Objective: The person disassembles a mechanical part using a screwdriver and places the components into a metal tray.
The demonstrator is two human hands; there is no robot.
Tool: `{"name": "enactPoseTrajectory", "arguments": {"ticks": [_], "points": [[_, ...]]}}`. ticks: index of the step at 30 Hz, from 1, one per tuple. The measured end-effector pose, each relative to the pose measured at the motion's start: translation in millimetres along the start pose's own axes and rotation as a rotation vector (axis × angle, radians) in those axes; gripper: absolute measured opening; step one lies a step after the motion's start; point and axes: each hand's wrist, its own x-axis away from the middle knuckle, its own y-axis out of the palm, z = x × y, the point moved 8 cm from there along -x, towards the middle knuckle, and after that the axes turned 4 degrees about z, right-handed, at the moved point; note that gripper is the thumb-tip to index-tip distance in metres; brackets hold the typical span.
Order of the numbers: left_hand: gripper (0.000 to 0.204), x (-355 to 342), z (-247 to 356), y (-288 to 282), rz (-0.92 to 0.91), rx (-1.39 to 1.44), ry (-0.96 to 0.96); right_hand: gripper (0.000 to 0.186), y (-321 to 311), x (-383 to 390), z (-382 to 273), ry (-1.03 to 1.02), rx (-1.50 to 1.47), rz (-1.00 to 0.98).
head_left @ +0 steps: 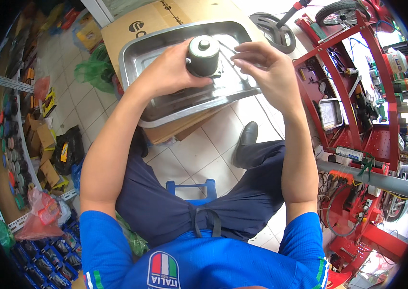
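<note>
My left hand is wrapped round the side of a dark metal cylinder with a pale rim and a round knob in the middle of its top. The cylinder, which looks like a small motor, stands upright over a shallow steel tray; a flanged base shows partly under it. To its right, my right hand hovers above the tray, thumb and fingers apart, and I see nothing held in it. Glare on the tray's floor hides small details near the fingertips.
Under the tray lies flat cardboard. A blue stool stands between my legs. On the right is a red tool rack with a small metal tray. Shelves of parts and plastic bags line the left.
</note>
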Motion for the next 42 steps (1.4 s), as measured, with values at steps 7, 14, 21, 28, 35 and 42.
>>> {"name": "enactPoseTrajectory", "arguments": {"ticks": [7,14,21,28,35,42], "points": [[0.069,0,3,0,-0.016,0.001,-0.013,0.031,22,4,-1,-0.038,0.013,-0.038],[0.068,1,-1,-2,0.009,0.027,0.014,0.026,27,4,-3,-0.014,0.116,-0.025],[0.066,2,1,-2,0.012,0.017,0.007,0.019,27,4,-2,-0.083,0.112,0.003],[0.064,1,-2,0,-0.008,0.030,-0.005,0.019,28,4,1,-0.092,0.125,0.029],[0.066,0,-1,-1,-0.005,0.018,0.004,0.017,30,6,-4,-0.124,0.211,-0.028],[0.069,-1,-3,-1,-0.004,0.028,-0.012,0.019,28,7,-9,-0.190,0.309,-0.042]]}}
